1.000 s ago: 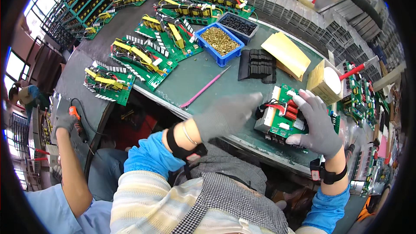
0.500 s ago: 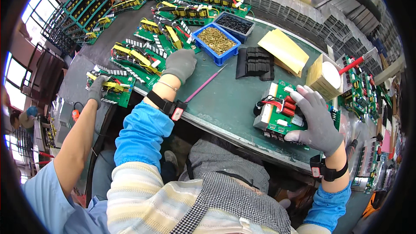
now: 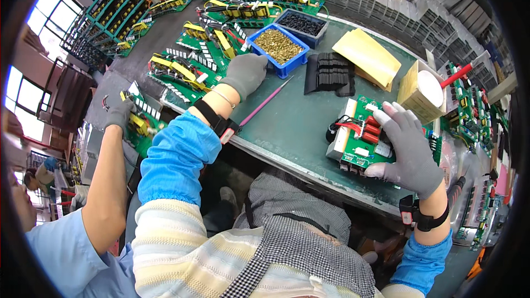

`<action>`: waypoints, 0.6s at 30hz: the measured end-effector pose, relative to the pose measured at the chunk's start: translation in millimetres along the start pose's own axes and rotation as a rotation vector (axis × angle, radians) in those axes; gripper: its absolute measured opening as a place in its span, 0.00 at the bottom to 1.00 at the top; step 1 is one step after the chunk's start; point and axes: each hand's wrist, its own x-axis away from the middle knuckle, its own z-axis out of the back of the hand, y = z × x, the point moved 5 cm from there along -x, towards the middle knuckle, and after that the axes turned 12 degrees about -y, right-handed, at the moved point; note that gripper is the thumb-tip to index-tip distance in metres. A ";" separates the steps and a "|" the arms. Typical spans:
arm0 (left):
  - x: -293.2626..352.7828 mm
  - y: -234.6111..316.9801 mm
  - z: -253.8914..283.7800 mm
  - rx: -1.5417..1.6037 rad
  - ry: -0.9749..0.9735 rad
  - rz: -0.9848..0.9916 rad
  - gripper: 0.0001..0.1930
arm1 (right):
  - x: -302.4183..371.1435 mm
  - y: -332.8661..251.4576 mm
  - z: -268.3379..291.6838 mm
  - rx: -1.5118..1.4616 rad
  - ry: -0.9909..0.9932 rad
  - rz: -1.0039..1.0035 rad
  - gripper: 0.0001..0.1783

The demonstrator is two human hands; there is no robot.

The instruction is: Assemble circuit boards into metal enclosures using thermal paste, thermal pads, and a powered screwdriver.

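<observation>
My left hand, in a grey glove, is closed with its fingertips hidden, right beside a blue bin of small brass-coloured fasteners. What it holds, if anything, cannot be made out. Green circuit boards with yellow-wrapped parts lie just left of it. My right hand, gloved in grey, spans a green circuit board with red cylindrical parts and a metal block along its left side. Its thumb is at the near edge and its fingers reach over the far part, gripping it.
A pink-purple pen-like tool lies between my hands. Farther back are a grey bin of black pieces, black pads, yellow sheets and a box. At left, a co-worker's gloved hand holds another board.
My left hand has shifted slightly toward the blue bin. The co-worker's board has been tilted and moved nearer. My right hand stays on its board; the whole view has shifted a little.
</observation>
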 end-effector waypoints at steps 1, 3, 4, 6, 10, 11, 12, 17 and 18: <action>-0.2 4.3 2.5 -0.040 -0.021 0.029 0.09 | 0.6 0.3 0.6 -0.015 0.004 0.001 0.54; -2.5 -0.5 -0.7 -0.042 -0.018 0.033 0.09 | 0.4 0.5 -0.3 -0.019 0.008 0.011 0.54; -1.8 0.5 2.3 -0.045 -0.022 0.033 0.09 | 0.6 1.0 -0.6 -0.019 0.016 0.011 0.54; 2.3 1.5 7.1 -0.029 -0.078 0.031 0.08 | -0.7 0.2 -1.4 -0.019 0.024 0.016 0.54; 31.9 -13.5 21.0 0.490 -0.101 0.004 0.06 | -2.4 1.9 -4.0 -0.018 0.017 0.016 0.54; 44.3 -15.3 27.7 0.947 -0.097 -0.016 0.06 | -1.3 1.9 -3.7 -0.010 0.013 0.008 0.54; 54.8 -17.3 29.4 1.405 -0.089 -0.036 0.05 | 0.0 1.9 -3.3 -0.002 0.009 0.000 0.54; 83.6 -8.7 11.0 2.436 -0.306 -0.411 0.07 | 4.0 2.3 2.0 -0.038 0.003 0.006 0.54; 86.8 2.2 6.7 2.739 -0.452 -0.505 0.08 | 6.0 -2.5 8.0 0.078 0.035 -0.008 0.53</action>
